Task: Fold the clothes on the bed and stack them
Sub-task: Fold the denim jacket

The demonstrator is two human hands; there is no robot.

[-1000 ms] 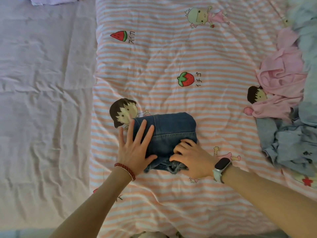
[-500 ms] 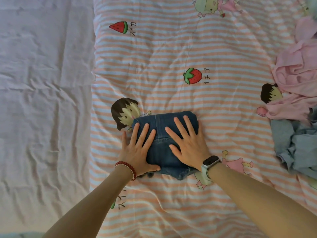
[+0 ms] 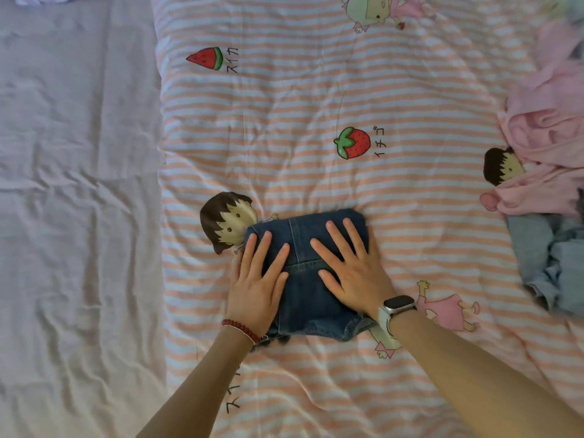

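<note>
- Under me is a bed with a striped blanket (image 3: 316, 105) in orange and white, printed with cartoon children and fruits; on its left side lies a plain pale sheet (image 3: 79, 216).
- Folded denim shorts (image 3: 303, 298) lie in the middle of the blanket, directly in front of me, with the frayed hem toward my body.
- My left hand (image 3: 256, 286) lies flat on the left part of the shorts, fingers straight and a little spread; it grips nothing.
- My right hand (image 3: 350, 270) presses the right part in the same manner, fingers straight, holding nothing.
- Both hands are equally near; the longer side of the bundle runs away from me, between my two palms.
- At the right edge waits a heap of unfolded clothes, a pink garment (image 3: 546, 147) over a light blue one (image 3: 556, 260), well apart from the shorts.
- I judge this piece is almost finished, and the heap is nearer to my right hand.
</note>
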